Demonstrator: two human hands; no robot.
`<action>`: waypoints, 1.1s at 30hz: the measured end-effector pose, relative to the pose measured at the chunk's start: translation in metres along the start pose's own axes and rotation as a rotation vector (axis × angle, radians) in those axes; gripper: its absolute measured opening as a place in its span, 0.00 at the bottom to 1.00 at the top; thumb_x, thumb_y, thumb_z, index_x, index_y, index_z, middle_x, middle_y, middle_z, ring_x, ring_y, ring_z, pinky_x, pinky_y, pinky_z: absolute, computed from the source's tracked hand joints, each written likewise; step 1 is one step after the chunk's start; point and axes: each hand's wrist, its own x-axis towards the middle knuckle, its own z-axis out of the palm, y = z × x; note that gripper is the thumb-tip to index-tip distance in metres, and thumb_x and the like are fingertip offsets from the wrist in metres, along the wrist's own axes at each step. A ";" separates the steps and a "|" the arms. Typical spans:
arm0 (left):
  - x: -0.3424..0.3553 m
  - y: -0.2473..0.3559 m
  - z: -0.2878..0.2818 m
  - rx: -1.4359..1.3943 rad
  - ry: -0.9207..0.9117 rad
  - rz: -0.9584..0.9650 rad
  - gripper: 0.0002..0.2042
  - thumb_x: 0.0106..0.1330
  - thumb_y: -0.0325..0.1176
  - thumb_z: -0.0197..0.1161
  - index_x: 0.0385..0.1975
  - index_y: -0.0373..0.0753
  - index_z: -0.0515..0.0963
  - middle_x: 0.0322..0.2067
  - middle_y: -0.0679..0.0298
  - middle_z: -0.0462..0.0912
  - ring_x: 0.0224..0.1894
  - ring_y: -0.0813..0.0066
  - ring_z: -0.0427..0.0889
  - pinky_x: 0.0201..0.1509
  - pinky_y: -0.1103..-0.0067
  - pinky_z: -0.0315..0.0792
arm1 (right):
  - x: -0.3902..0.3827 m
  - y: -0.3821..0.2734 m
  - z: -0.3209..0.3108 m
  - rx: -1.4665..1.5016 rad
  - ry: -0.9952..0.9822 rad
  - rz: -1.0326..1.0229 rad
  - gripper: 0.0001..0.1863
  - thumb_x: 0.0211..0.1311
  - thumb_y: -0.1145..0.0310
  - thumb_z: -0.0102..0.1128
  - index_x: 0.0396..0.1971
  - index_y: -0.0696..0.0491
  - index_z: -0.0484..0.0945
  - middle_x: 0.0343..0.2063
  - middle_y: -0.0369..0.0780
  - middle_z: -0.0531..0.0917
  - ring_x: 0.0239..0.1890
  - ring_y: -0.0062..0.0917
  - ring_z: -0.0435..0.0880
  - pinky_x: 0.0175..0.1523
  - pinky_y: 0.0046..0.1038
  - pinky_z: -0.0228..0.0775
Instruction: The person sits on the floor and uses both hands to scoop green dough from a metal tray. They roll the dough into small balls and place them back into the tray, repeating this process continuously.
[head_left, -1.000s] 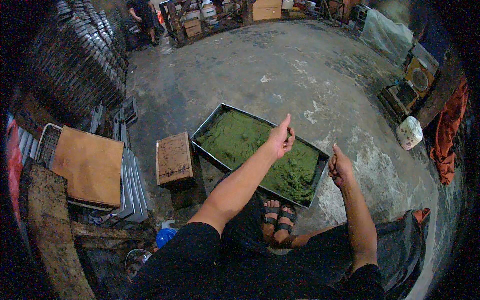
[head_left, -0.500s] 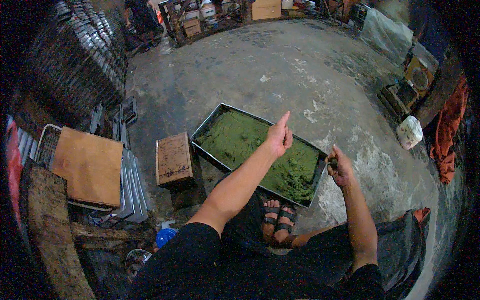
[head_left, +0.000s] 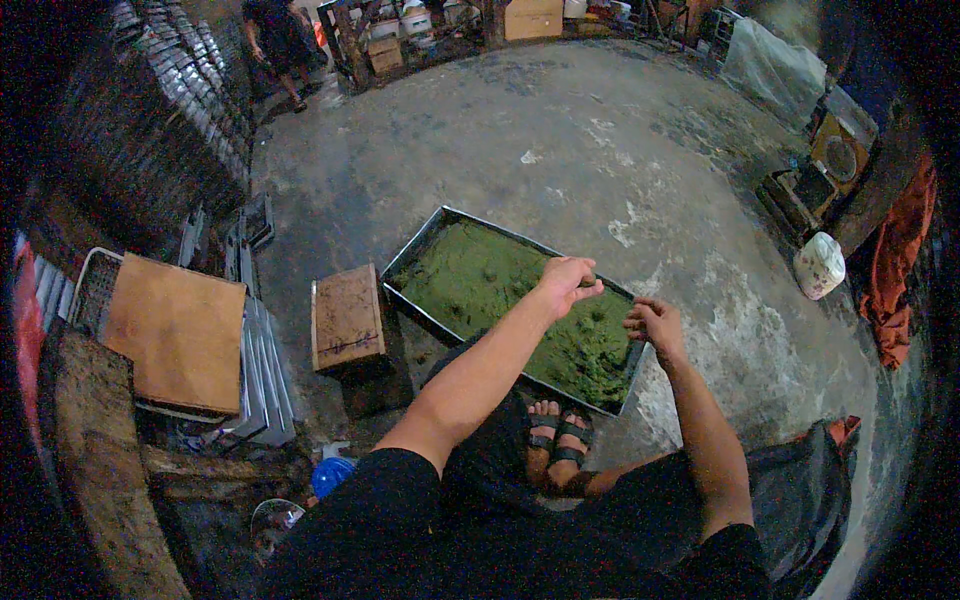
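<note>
The step in hand is judged to be hand-working of a moist-looking green paste (head_left: 470, 265), with small amounts being dealt with by the fingers above it. The paste is contained in a shallow rectangular metal tray (head_left: 424, 312) on the concrete floor (head_left: 430, 130), just beyond the sandalled feet (head_left: 555, 440), which are placed between 5 and 6 o'clock from the tray's centre. A fairly smooth surface is shown toward 10 o'clock; a rough, crumbled heap is left between 4 and 5 o'clock. By that unevenness, the next move is judged to call for both hands to be lowered inside the rim, with fingers spread enough for loose paste to be gathered or released without being spilled over the edge.

The left hand (head_left: 570, 275) is held over the tray at about 2 o'clock, its thumb and fingers brought close together. Something small and dark is seen at the fingertips; whether it is pinched or only smeared there cannot be told. The right hand (head_left: 658, 330) is held at 3 o'clock, by the tray's end, with fingers loosely bent and slightly parted; nothing is seen gripped, and contact with the rim cannot be confirmed. At 9 o'clock, a wooden box (head_left: 348, 315) is set near the tray.
</note>
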 end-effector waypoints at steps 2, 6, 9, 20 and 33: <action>-0.009 0.001 0.009 0.106 -0.078 -0.025 0.13 0.55 0.23 0.61 0.40 0.30 0.70 0.33 0.58 0.76 0.28 0.71 0.76 0.31 0.73 0.78 | -0.007 -0.015 0.000 -0.070 0.071 -0.075 0.21 0.56 0.68 0.60 0.49 0.59 0.70 0.35 0.42 0.80 0.30 0.24 0.81 0.30 0.23 0.75; -0.026 -0.004 0.025 0.428 -0.115 -0.007 0.14 0.54 0.28 0.67 0.37 0.31 0.72 0.31 0.60 0.79 0.24 0.74 0.78 0.24 0.79 0.73 | -0.038 -0.041 0.022 -0.370 0.110 -0.423 0.23 0.52 0.70 0.63 0.49 0.56 0.72 0.36 0.41 0.80 0.32 0.25 0.81 0.35 0.25 0.74; -0.027 -0.015 0.032 0.461 -0.178 0.012 0.11 0.54 0.31 0.67 0.35 0.36 0.77 0.30 0.65 0.80 0.29 0.75 0.78 0.32 0.79 0.74 | -0.036 -0.035 0.024 -0.570 0.155 -0.591 0.24 0.47 0.68 0.67 0.47 0.55 0.74 0.36 0.42 0.81 0.34 0.30 0.82 0.41 0.28 0.74; -0.033 -0.014 0.037 0.358 -0.303 -0.028 0.11 0.56 0.29 0.66 0.39 0.35 0.78 0.32 0.64 0.82 0.31 0.78 0.79 0.35 0.82 0.73 | -0.052 -0.057 0.026 -0.597 0.178 -0.650 0.18 0.44 0.72 0.66 0.40 0.55 0.78 0.33 0.42 0.80 0.33 0.32 0.81 0.39 0.28 0.73; -0.042 -0.017 0.048 0.372 -0.272 -0.013 0.09 0.57 0.29 0.65 0.36 0.34 0.80 0.30 0.65 0.81 0.29 0.79 0.79 0.32 0.83 0.73 | -0.047 -0.050 0.022 -0.513 0.233 -0.670 0.13 0.46 0.71 0.64 0.36 0.55 0.80 0.27 0.39 0.81 0.29 0.23 0.80 0.36 0.24 0.72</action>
